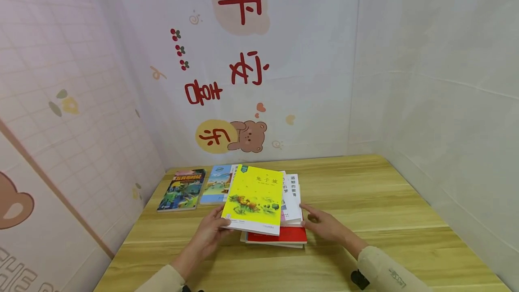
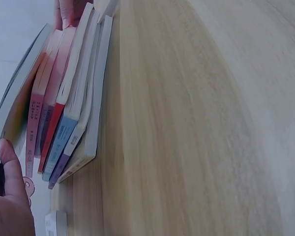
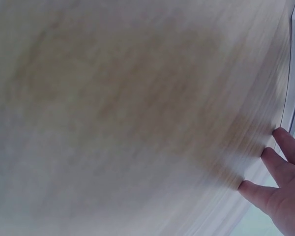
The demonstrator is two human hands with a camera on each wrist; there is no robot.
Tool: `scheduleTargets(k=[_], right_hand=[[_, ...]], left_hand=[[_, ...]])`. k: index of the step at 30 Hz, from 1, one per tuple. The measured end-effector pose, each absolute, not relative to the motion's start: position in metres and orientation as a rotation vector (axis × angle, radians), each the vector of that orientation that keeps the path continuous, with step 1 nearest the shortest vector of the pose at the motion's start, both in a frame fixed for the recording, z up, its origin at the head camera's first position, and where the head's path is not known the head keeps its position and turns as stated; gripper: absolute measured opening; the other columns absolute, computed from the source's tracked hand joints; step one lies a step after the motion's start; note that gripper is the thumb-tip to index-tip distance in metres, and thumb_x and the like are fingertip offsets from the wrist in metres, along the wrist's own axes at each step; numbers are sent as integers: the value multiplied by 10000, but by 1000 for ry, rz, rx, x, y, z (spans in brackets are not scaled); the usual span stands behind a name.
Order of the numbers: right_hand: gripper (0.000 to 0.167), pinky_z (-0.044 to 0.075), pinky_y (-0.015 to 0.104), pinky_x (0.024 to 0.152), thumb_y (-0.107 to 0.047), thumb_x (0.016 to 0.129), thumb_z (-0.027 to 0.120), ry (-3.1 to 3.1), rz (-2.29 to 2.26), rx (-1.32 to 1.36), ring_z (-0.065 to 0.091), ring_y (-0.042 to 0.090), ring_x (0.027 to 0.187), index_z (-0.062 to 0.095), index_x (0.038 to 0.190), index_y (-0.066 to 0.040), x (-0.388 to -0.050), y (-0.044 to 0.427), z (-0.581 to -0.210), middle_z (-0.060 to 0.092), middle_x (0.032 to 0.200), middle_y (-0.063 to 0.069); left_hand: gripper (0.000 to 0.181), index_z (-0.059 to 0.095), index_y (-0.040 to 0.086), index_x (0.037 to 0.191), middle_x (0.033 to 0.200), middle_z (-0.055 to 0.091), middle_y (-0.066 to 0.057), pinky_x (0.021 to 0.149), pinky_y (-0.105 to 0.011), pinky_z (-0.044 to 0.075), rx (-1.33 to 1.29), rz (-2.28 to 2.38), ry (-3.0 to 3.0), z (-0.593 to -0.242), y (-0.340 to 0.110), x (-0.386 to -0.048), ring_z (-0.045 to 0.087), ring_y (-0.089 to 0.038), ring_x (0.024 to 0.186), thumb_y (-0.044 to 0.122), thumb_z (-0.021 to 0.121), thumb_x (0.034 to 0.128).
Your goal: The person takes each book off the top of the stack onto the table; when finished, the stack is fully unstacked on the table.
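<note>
The yellow book (image 1: 255,197) is held tilted above the stack (image 2: 64,108), near the middle of the tabletop (image 1: 365,202). Its lower left corner is grasped by the left hand (image 1: 211,229). The right side of the stack is touched by the right hand (image 1: 326,225), which is kept loose, its fingers extended.

In the stack, the white book (image 1: 293,197) is partly covered by the yellow book, and the red book (image 1: 284,234) is seen lower down, jutting toward the person. Pink, blue and purple spines are shown by the left wrist view.

To the left, 2 books are laid flat: the blue book (image 1: 216,188), partly hidden by the yellow book, and the dark book (image 1: 183,189) beside it. The tabletop is backed by a white wall (image 1: 312,80), on which red characters and 1 bear (image 1: 253,136) are printed.
</note>
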State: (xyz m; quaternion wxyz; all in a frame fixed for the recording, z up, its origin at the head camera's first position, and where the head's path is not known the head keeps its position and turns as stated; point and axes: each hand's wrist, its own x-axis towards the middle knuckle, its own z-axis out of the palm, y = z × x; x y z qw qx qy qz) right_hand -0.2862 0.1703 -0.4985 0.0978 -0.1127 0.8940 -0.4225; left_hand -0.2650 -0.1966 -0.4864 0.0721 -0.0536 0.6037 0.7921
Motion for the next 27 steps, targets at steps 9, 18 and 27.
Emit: scheduleTargets(k=[9,18,27], right_hand=[[607,374,633,1024,-356,943,674,2642,-1261,-353,522,428,1256,469,1497,-218,-287,173,-500,552,1364,246],[597,370,629,1029,-332,942,681,2634,-1299,-381,521,437,1255,481,1488,-198,-286,175,-500,541,1372,259],[608,366,625,1036,-370,952,662,2631,-1278,-387,509,423,1275,460,1503,-212,-288,173,-500,521,1404,242]], left_hand=[[686,273,16,1537,1402,520,-212,744,-341,566,-158,2422,1786,-480,-208,-263,671,-221,903,-77,541,913],[664,267,82,1541,1418,520,-150,853,-403,544,-152,2410,1804,-470,-234,-257,661,-213,978,-73,499,939],[696,188,78,1571,1271,603,-4,850,-356,545,-231,2423,1829,-462,-273,-240,656,-165,1004,-60,496,962]])
